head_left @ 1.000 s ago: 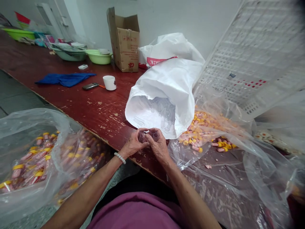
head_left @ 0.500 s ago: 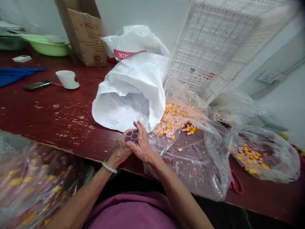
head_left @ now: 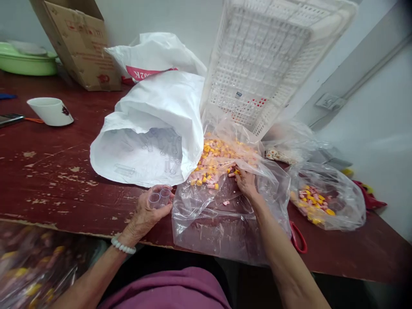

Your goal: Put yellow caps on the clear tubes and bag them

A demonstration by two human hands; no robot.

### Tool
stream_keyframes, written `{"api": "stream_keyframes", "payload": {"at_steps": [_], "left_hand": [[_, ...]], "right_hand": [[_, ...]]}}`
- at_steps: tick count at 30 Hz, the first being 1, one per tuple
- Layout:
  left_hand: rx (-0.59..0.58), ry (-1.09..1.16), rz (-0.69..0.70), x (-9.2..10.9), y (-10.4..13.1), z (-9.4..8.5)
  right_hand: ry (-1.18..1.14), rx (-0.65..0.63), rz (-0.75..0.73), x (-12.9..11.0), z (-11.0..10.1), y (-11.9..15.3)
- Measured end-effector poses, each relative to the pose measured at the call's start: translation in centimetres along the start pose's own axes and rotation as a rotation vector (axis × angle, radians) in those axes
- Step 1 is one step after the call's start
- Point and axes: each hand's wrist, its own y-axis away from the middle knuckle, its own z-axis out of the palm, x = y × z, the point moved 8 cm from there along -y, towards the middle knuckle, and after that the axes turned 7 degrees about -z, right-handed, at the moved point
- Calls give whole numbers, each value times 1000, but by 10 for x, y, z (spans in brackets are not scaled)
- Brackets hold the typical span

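My left hand [head_left: 146,214], with a bead bracelet on its wrist, is closed around clear plastic tubes [head_left: 160,198]; two round open ends face up. It is just in front of the mouth of a white sack [head_left: 154,103], where more clear tubes [head_left: 125,170] lie. My right hand [head_left: 247,183] reaches into an open clear plastic bag [head_left: 222,236]. Its bent fingers are closed at a small pink piece with a yellow cap [head_left: 237,172], and the fingertips are partly hidden. A heap of such yellow-capped pink pieces [head_left: 212,150] spreads beside the sack.
A white plastic crate [head_left: 257,64] leans behind the heap. On the right are another clear bag [head_left: 347,201] of pieces and a red-handled tool [head_left: 299,238]. A white cup [head_left: 51,111], a cardboard box [head_left: 83,47] and a green basin [head_left: 25,62] stand left.
My hands were together around several clear tubes. The right hand has let go and moved right into the plastic bag; the left keeps the tubes. The view has shifted right.
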Motion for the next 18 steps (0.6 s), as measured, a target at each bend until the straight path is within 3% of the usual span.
{"api": "stream_keyframes", "payload": {"at_steps": [5,10,14,16,18], "left_hand": [[-28,-28,-1,-8,-1,8],[-98,-118,63,-3,4,18],[-128,-212,156,7,10,32],[-138,-256,195,11,12,36],[-155,-288,216,14,15,40]], "right_hand": [[-52,-51,-33,-14,28,15],[-135,-84,-88,-31,31,37],[-221,96,-29,-46,-7,47],[-344,167,-37,-69,-29,56],[-489,100,-99,-106,-41,66]]}}
